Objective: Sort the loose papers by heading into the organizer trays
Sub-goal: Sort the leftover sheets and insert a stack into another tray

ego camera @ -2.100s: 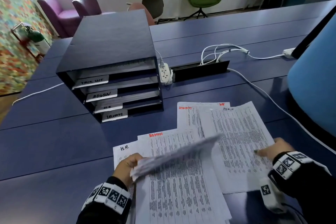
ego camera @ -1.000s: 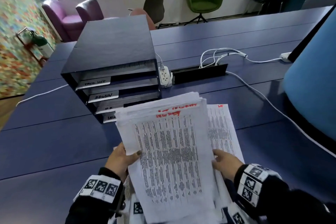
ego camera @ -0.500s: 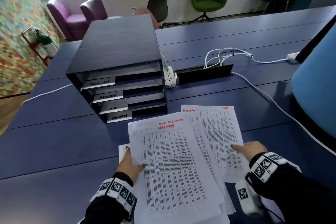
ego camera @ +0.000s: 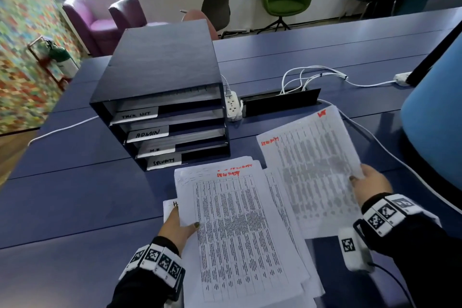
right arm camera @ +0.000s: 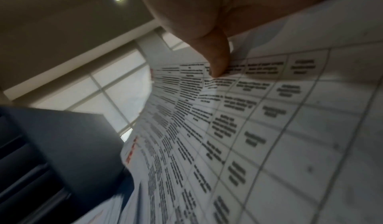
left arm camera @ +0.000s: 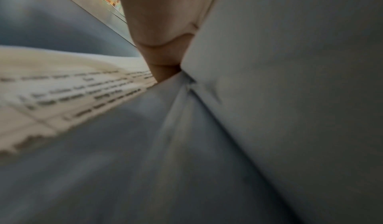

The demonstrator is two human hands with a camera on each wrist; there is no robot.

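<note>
**A:** What are the hands doing?

**B:** The right hand (ego camera: 370, 184) pinches the right edge of a loose sheet (ego camera: 310, 157), thumb on top, and holds it lifted and tilted above the bench (ego camera: 75, 195). Red writing at its top left seems to read "Security". The left hand (ego camera: 178, 226) grips the left edge of the paper stack (ego camera: 240, 227) lying on the bench, thumb on the top page.

**A:** Where must the sheet go?

**B:** The organizer (ego camera: 160, 97) stands ahead and to the left of the right hand, beyond the stack. Its four trays open toward the person. The bottom tray's label (ego camera: 163, 162) looks like "Security". The sheet's long axis runs away from the person, roughly in line with the tray's depth, so I judge it needs a leftward carry, then a low forward slide. The left hand is nearer the organizer, but the right one has the sheet.

**A:** What changed?

**B:** Half a second ago that sheet lay flat on the bench under the right fingertips; now it is raised.
</note>
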